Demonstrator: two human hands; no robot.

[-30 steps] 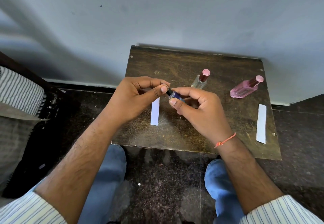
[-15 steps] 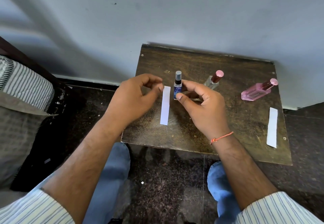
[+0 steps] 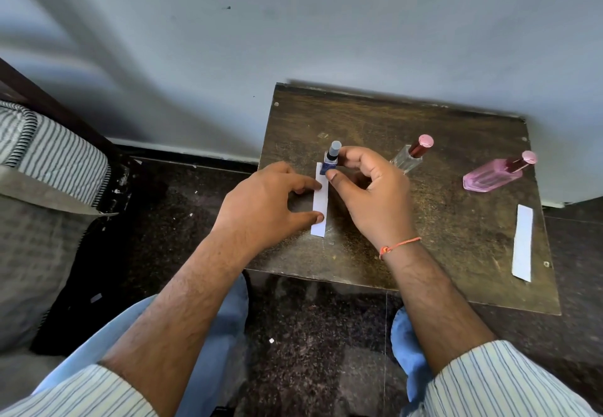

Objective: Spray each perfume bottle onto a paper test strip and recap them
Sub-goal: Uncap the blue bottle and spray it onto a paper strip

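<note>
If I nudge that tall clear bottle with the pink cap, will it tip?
Probably. The clear bottle looks tall and narrow, with a long pink cap raising its weight. It seems glass, so likely fragile and slick. Gripping it low on the body seems safer than pushing it.

Striped sleeves — orange wrist thread

Dark wood worktop vs pale wall; speckled dark floor; striped cushion at left.
</note>
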